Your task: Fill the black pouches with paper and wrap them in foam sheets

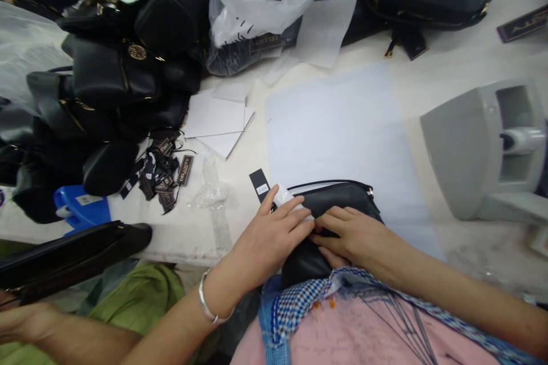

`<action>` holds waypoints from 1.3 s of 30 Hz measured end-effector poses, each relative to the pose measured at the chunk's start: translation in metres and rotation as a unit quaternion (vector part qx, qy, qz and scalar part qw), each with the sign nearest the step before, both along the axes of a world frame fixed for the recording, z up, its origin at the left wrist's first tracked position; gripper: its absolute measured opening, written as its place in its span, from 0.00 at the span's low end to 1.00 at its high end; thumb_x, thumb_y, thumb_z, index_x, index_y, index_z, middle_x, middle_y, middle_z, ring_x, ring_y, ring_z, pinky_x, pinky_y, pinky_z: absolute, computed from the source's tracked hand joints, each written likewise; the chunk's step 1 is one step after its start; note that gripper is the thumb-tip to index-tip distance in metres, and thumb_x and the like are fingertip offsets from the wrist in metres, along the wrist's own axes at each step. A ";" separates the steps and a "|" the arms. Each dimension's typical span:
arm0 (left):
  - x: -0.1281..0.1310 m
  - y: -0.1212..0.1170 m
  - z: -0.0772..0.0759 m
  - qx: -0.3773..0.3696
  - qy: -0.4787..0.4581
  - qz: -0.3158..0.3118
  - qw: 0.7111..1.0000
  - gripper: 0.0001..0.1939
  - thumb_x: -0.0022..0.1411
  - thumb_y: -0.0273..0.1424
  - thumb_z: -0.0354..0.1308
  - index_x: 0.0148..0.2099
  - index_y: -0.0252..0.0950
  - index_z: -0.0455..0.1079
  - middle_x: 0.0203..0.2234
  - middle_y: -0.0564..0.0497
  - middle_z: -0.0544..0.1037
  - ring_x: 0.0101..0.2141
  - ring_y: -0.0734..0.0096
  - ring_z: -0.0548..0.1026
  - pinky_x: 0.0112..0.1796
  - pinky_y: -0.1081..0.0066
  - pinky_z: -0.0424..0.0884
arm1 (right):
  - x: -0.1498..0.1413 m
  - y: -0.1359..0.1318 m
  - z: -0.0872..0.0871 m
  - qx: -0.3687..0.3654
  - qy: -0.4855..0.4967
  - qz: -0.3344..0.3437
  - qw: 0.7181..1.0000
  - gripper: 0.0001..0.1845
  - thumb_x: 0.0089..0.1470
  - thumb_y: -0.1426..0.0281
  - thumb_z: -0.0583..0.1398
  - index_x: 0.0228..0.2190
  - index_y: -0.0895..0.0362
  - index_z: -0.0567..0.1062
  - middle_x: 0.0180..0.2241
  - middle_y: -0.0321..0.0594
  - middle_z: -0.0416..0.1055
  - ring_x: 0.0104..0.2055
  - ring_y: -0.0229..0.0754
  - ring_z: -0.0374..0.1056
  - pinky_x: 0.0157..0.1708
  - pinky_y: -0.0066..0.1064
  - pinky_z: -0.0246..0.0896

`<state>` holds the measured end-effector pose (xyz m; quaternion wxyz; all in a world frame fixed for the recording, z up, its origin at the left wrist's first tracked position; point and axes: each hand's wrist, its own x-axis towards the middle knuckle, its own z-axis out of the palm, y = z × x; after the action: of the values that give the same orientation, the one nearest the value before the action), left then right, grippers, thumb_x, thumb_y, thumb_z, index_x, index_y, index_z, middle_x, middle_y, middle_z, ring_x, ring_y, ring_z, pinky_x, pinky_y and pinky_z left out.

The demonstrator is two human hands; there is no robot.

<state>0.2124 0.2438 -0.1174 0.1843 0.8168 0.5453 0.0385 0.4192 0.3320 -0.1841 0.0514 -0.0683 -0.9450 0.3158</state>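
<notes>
A black handbag (342,197) with a thin strap lies at the table's near edge, against my body. My left hand (276,231) rests over the bag's left part, its fingers curled around a small white translucent packet (283,197). Just beyond that hand, a black hang tag (258,182) with a white sticker sticks out. My right hand (353,234) has its fingers bent and pinched on the middle of the bag, touching the left fingertips. Whatever lies under the fingertips is hidden.
Black handbags (115,74) are heaped at the left, beside a pile of hang tags (165,177). White cards (218,120) lie ahead, near a plastic bag (257,5). A grey tape dispenser (466,148) stands right, a blue one (83,205) left. Another person's arm (64,331) is at lower left.
</notes>
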 end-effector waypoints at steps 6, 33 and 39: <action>-0.003 0.034 0.002 -0.083 0.039 -0.097 0.991 0.05 0.64 0.25 0.52 0.42 0.37 0.68 0.40 0.48 0.74 0.44 0.64 0.72 0.62 0.50 0.54 | 0.004 -0.005 -0.005 -0.026 0.004 -0.017 1.000 0.12 0.60 0.69 0.59 0.45 0.50 0.76 0.42 0.41 0.72 0.44 0.46 0.63 0.41 0.38 0.56; -0.016 0.074 -0.021 -0.072 -0.039 -0.299 0.951 0.10 0.70 0.25 0.49 0.35 0.37 0.68 0.34 0.50 0.77 0.37 0.70 0.73 0.46 0.68 0.69 | 0.004 0.012 -0.016 -0.013 0.114 -0.033 0.993 0.13 0.67 0.68 0.52 0.41 0.53 0.77 0.36 0.34 0.79 0.39 0.39 0.68 0.38 0.33 0.62; -0.018 0.088 -0.020 -0.082 -0.042 -0.335 0.938 0.10 0.68 0.24 0.50 0.34 0.38 0.67 0.30 0.50 0.76 0.36 0.69 0.72 0.46 0.67 0.69 | 0.004 0.014 -0.020 -0.018 0.108 -0.047 0.993 0.13 0.67 0.71 0.53 0.39 0.52 0.78 0.38 0.33 0.79 0.40 0.37 0.70 0.37 0.30 0.66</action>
<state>0.1942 0.3317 -0.1373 0.2751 0.9320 0.2333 -0.0360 0.4229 0.3459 -0.2038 0.1672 -0.0793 -0.9236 0.3358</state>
